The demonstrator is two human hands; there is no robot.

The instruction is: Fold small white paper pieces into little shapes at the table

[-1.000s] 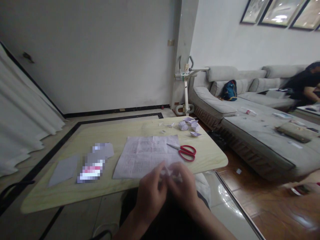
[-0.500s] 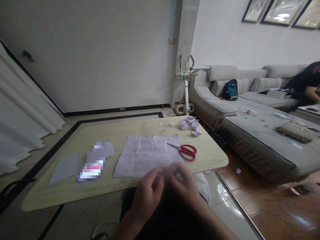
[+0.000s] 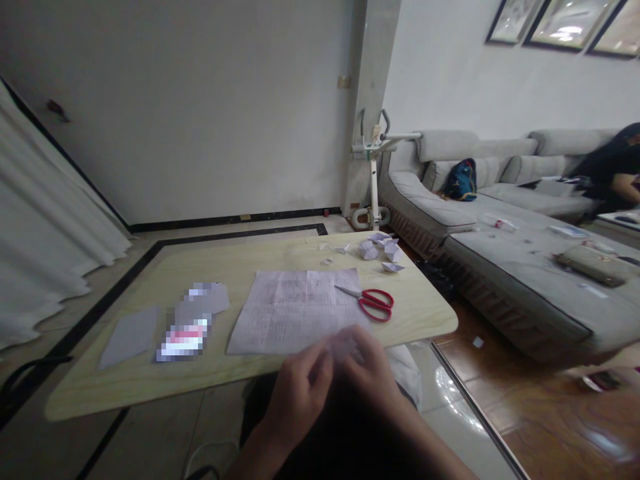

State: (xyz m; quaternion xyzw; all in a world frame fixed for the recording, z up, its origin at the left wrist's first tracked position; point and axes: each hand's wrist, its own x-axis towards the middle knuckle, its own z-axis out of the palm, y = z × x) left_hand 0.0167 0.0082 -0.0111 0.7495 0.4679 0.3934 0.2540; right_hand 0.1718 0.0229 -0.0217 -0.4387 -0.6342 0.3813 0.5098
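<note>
My left hand (image 3: 303, 383) and my right hand (image 3: 367, 367) meet above the table's near edge, fingers closed. Between their fingertips is a small piece of paper (image 3: 344, 345), pale and partly hidden; its shape is blurred. Just beyond lies a creased sheet of paper (image 3: 290, 313) with faint writing. Red-handled scissors (image 3: 375, 305) rest partly on the sheet's right side, blades pointing left. Several folded paper shapes (image 3: 369, 250) sit at the table's far right corner, and small paper scraps (image 3: 343, 249) lie to their left.
On the left of the pale wooden table (image 3: 175, 267) are a loose paper piece (image 3: 129, 337) and a pixelated object (image 3: 185, 333). To the right stands a grey sofa (image 3: 515, 280) with a blue backpack (image 3: 461, 180). A person (image 3: 617, 170) sits at the far right.
My fingers have shifted slightly around the small piece of paper, the right fingers now more curled over it. The scissors, sheet and folded shapes stay where they were.
</note>
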